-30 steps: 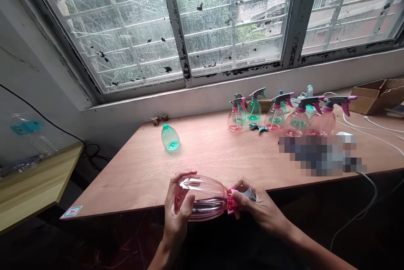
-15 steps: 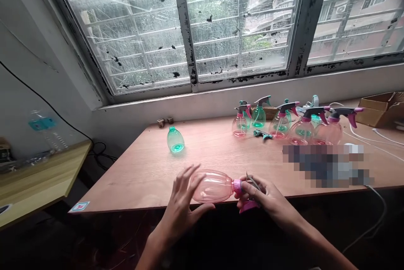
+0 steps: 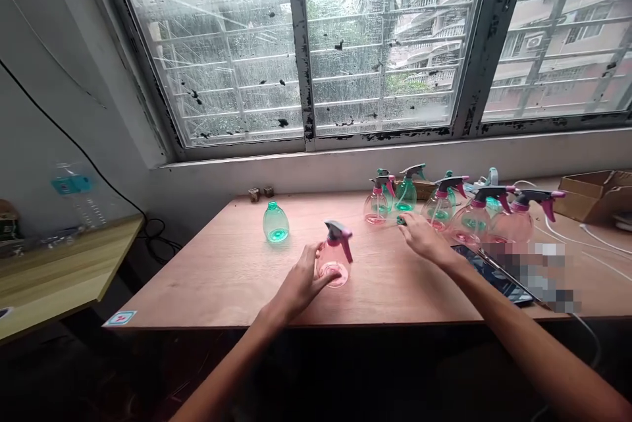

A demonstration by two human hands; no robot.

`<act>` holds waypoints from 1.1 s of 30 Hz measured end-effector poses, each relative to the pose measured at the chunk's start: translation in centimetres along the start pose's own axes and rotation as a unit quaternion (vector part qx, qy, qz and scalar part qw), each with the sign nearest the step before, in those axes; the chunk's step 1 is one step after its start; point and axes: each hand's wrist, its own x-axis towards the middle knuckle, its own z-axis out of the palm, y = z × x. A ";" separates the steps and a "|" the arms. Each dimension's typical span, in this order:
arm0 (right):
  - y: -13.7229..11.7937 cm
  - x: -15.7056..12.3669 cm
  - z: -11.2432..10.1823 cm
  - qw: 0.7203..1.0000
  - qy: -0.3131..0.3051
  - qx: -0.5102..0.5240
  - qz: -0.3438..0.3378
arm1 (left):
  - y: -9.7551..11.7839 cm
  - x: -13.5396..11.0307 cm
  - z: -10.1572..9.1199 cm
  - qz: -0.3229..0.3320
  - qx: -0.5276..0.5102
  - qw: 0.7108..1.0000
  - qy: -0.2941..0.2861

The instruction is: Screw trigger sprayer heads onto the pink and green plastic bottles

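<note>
My left hand point(image 3: 300, 282) is wrapped around the lower body of a pink spray bottle point(image 3: 336, 255), which stands upright with its grey and pink trigger head on. Over on the right, my right hand point(image 3: 422, 237) has its fingers closed on a green trigger spray head point(image 3: 401, 219) lying on the wooden table; most of that head is hidden under the fingers. A green bottle point(image 3: 275, 223) without a spray head stands to the left of the pink one.
Several assembled spray bottles point(image 3: 471, 219) stand at the back right, beyond my right hand. A dark phone-like device point(image 3: 494, 274) lies under my right forearm, partly blurred. An open cardboard box point(image 3: 590, 195) and white cables are at far right. Two small brown pots point(image 3: 254, 195) sit by the wall.
The pink bottle, lying sideways between my hands before, now stands upright on the table in my left hand. My right hand has left it and moved right to the loose green spray head.
</note>
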 end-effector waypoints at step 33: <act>1.8 -19.2 3.4 0.995 0.010 -0.082 -0.052 | 9.5 21.2 17.1 -0.090 0.146 0.975 -0.143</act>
